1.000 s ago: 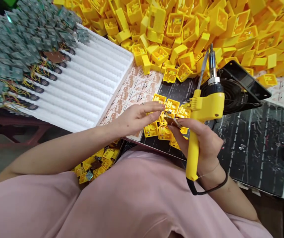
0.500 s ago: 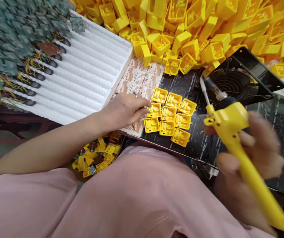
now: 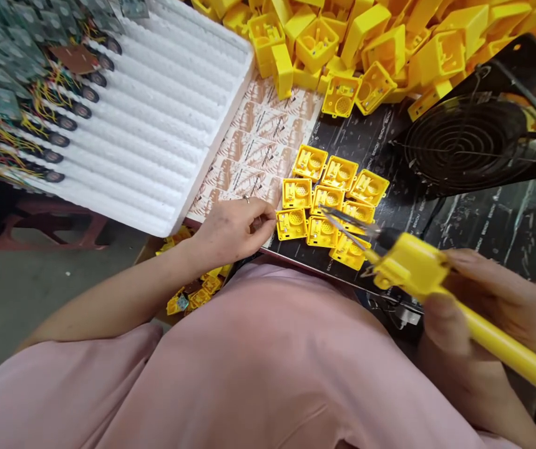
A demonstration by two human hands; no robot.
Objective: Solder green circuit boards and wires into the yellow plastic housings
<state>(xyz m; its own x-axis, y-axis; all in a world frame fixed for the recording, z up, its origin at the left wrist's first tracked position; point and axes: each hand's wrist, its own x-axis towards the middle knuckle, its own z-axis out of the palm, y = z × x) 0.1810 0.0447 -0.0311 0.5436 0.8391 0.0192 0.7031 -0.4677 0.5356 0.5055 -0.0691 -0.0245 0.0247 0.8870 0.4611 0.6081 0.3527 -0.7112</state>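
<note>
Several small open yellow plastic cases (image 3: 296, 193) lie grouped in rows on the black bench mat, their inside posts and round grilles facing up. My left hand (image 3: 234, 231) rests at the left edge of the group. Its thumb and forefinger are pinched together beside the lower-left case (image 3: 292, 224); whether anything is between the fingertips is hidden. My right hand (image 3: 497, 299) is wrapped around a yellow soldering gun (image 3: 412, 265) with a thin feed tube beside its metal tip. That tip (image 3: 337, 215) points left over the middle cases; contact cannot be made out.
A ridged white foam tray (image 3: 169, 106) at left carries wired circuit boards (image 3: 10, 68) and small round black parts. Yellow cases (image 3: 317, 43) are heaped at the back. A black fan (image 3: 468, 143) stands at right. Below the bench edge, a box holds yellow parts (image 3: 202, 293).
My right hand has brought the soldering gun left and down, from near the fan to over the cases. My left hand has shifted slightly down the group's left edge. The view has moved closer.
</note>
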